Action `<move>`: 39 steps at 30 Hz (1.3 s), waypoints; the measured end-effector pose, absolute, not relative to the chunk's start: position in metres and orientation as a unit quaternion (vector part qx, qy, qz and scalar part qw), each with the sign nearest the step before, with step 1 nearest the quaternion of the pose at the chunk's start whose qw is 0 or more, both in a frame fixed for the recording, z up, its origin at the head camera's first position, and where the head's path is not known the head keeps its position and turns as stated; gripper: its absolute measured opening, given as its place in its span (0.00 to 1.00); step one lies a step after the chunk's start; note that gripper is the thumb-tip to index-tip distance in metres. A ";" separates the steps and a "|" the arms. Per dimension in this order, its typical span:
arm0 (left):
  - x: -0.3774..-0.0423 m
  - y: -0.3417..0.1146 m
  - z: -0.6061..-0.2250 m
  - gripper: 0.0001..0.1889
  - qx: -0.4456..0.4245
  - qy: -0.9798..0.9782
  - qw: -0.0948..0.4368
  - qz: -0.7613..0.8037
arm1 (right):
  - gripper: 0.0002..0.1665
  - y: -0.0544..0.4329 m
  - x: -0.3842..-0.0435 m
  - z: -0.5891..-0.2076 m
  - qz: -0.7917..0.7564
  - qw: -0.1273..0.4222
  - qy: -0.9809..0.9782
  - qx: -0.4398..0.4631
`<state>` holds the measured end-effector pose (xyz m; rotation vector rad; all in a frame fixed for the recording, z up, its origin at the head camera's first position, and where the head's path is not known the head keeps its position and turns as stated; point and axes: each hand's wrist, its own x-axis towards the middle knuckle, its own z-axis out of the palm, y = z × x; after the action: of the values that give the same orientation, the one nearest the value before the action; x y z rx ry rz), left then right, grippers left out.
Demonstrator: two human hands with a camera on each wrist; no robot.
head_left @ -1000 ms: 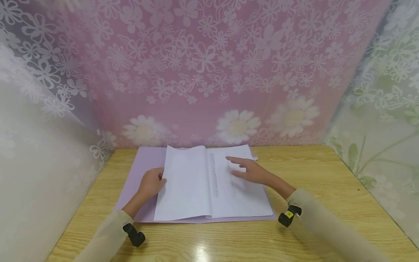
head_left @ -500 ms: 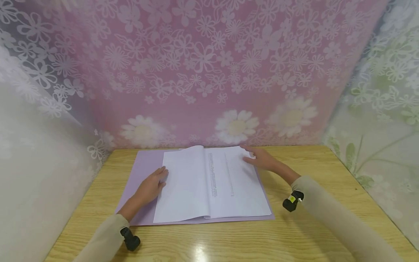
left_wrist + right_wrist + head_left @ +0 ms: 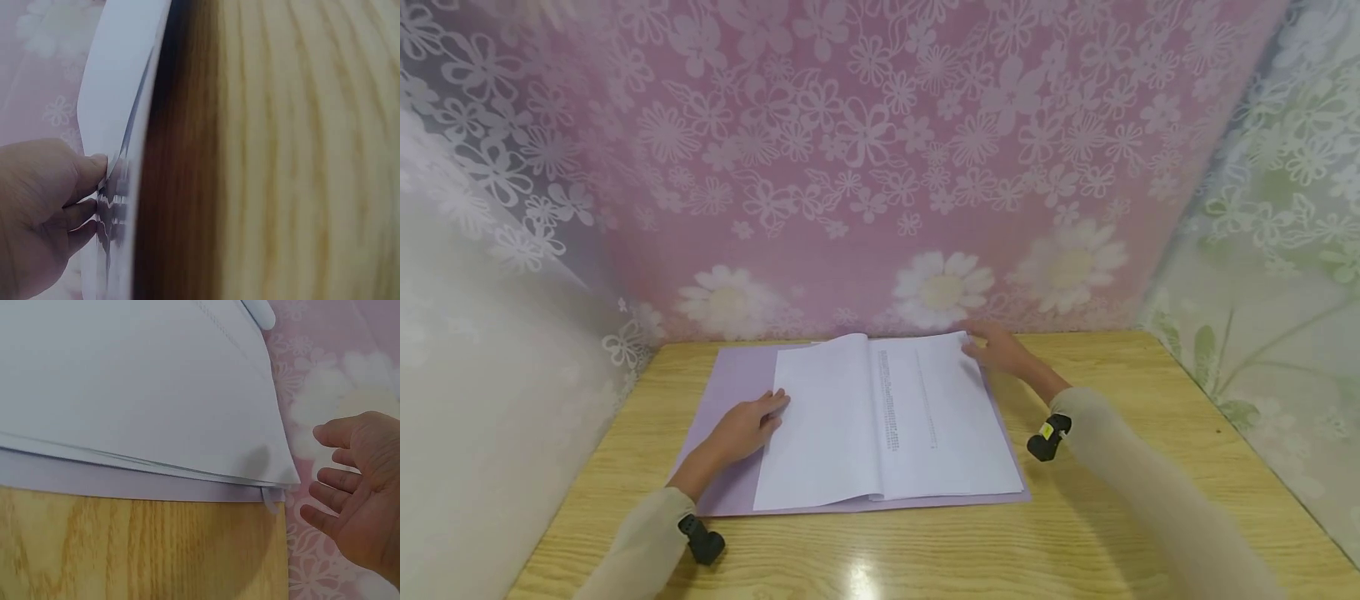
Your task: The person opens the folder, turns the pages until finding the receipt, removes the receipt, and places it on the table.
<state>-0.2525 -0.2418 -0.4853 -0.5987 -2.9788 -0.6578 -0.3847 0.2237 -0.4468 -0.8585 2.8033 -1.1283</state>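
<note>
A lilac folder (image 3: 741, 371) lies open on the table with white sheets in it. The left page (image 3: 820, 425) is blank and bulges slightly near the middle fold. Small columns of print run down the right page (image 3: 970, 433). My left hand (image 3: 741, 429) rests at the outer edge of the left page, fingers extended over it. In the left wrist view, that hand's fingertips (image 3: 94, 164) touch the sheet edge beside a shiny clear strip. My right hand (image 3: 1003, 350) is at the top right corner of the right page. Its fingers are spread beside the corner in the right wrist view, holding nothing.
The wooden table (image 3: 1105, 383) extends around the folder. A pink floral backdrop (image 3: 850, 275) stands right behind it, with pale panels on both sides. A small pale tab (image 3: 270, 500) sticks out under the sheets. Each sleeve carries a black wrist camera (image 3: 702, 540).
My right hand has moved from over the printed page to its top right corner. My left hand has gone from gripping the left page's edge to resting on it, and that page lies lower.
</note>
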 end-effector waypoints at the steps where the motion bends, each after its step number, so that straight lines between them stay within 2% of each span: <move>1: -0.252 -0.242 -0.485 0.24 -0.193 -0.958 0.015 -0.212 | 0.29 0.224 -0.387 -0.449 -0.363 0.000 0.892 -0.269; 12: -0.255 -0.242 -0.479 0.23 -0.190 -0.962 0.005 -0.198 | 0.30 0.221 -0.394 -0.459 -0.376 0.009 0.895 -0.239; 21: -0.257 -0.242 -0.479 0.22 -0.187 -0.962 -0.005 -0.201 | 0.34 0.223 -0.393 -0.460 -0.394 0.039 0.893 -0.214; 39: -0.254 -0.239 -0.476 0.22 -0.171 -0.962 -0.009 -0.213 | 0.30 0.220 -0.401 -0.462 -0.345 0.013 0.914 -0.212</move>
<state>-0.2542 -0.2391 -0.4760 -0.5397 -3.0397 -0.6742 -0.4007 0.2199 -0.4621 -0.6594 2.8490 -1.0760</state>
